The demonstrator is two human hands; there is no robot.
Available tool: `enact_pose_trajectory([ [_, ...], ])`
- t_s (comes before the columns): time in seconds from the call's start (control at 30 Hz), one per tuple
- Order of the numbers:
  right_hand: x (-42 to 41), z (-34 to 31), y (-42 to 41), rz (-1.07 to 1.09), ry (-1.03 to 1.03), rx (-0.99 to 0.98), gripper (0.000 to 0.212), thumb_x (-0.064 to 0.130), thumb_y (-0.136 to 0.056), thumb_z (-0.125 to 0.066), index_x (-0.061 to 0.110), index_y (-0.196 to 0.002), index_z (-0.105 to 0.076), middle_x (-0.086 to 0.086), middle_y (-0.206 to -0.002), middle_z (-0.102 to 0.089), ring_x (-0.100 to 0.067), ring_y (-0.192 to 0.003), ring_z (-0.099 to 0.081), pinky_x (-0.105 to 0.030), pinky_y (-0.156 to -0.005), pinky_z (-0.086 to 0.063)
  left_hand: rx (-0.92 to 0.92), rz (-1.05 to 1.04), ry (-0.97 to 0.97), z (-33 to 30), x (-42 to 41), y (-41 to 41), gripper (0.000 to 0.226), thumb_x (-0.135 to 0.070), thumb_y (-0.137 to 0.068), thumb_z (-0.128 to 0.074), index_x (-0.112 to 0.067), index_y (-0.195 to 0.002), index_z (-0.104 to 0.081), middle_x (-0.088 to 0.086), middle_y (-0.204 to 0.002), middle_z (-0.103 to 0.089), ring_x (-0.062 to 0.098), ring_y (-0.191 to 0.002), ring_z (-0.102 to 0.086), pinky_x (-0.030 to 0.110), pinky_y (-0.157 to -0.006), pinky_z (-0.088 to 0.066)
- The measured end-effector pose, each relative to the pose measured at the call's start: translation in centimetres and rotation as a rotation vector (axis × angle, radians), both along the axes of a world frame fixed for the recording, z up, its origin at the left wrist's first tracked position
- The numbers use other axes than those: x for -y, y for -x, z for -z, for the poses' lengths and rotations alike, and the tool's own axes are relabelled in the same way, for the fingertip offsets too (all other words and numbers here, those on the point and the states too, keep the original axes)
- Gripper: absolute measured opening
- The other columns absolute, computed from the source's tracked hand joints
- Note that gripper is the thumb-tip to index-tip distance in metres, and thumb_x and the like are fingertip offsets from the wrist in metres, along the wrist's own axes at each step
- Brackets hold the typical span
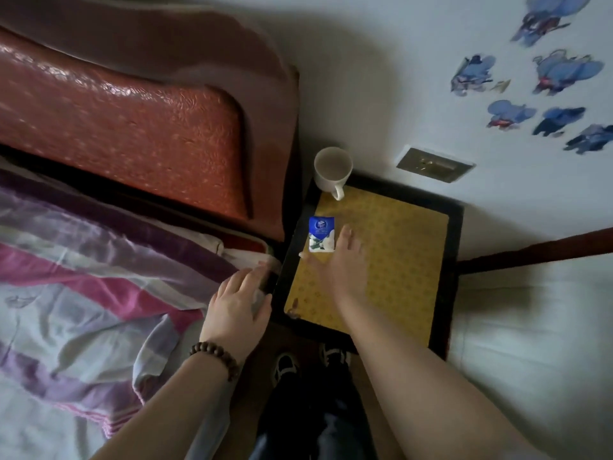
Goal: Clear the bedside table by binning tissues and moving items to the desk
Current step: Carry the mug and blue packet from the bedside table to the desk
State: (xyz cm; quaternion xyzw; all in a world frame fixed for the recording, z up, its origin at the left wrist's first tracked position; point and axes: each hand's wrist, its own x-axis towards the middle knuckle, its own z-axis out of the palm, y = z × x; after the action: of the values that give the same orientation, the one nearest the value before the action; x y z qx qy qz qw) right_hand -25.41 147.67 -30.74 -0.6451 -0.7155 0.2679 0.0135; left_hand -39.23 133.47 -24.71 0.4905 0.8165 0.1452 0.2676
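Right hand over the bench, fingers spread beside a tissue pack — white mug at the back corner, left hand curled round a crumpled tissue

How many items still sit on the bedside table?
2: a white mug at the far left corner, and a blue-and-white tissue packet near the left edge, by the right hand.
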Motion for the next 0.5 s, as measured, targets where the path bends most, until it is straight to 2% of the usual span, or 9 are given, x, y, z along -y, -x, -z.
enact_pose_trajectory([
  [0.13, -2.3, 2.7, 1.3, 0.002, -0.068, 0.066, 0.108, 0.078, -0.07, -0.051, 0.008, -0.146, -0.021, -0.016, -0.145, -0.036, -0.035, -0.132, -0.034, -0.047, -0.105, -0.032, 0.025, -0.03, 0.019, 0.9, -0.8, 0.5, 0.052, -0.033, -0.09, -0.054, -0.029, -0.14, -0.036, -0.003, -0.135, -0.046, 0.018, -0.124, -0.04, 0.038, -0.1, -0.039],
  [0.3, -4.0, 3.6, 0.9, -0.081, -0.081, 0.016, 0.063, 0.046, -0.082, -0.059, 0.009, -0.129, -0.041, -0.012, -0.124, -0.048, -0.026, -0.113, -0.046, -0.038, -0.093, -0.043, 0.054, -0.026, 0.033, 2.0, -3.3, -0.8, 0.052, -0.03, -0.089, -0.054, -0.024, -0.138, -0.04, -0.001, -0.135, -0.048, 0.019, -0.124, -0.042, 0.035, -0.102, -0.037],
  [0.43, -5.7, 2.8, -1.5, -0.06, -0.096, -0.048, 0.053, 0.036, -0.08, -0.067, 0.01, -0.121, -0.047, -0.009, -0.115, -0.051, -0.02, -0.103, -0.047, -0.032, -0.088, -0.044, 0.153, -0.076, 0.013, 2.5, -7.3, -2.8, 0.051, -0.034, -0.088, -0.051, -0.025, -0.137, -0.041, -0.003, -0.133, -0.049, 0.018, -0.121, -0.044, 0.04, -0.1, -0.042],
  [0.5, -6.5, 2.0, -3.1, -0.036, -0.13, -0.056, 0.051, 0.033, -0.078, -0.07, 0.01, -0.118, -0.049, -0.009, -0.113, -0.052, -0.021, -0.102, -0.047, -0.032, -0.088, -0.042, 0.198, -0.126, -0.002, 3.0, -10.2, -4.1, 0.051, -0.036, -0.087, -0.051, -0.027, -0.136, -0.039, -0.003, -0.132, -0.049, 0.017, -0.118, -0.048, 0.036, -0.094, -0.045],
])
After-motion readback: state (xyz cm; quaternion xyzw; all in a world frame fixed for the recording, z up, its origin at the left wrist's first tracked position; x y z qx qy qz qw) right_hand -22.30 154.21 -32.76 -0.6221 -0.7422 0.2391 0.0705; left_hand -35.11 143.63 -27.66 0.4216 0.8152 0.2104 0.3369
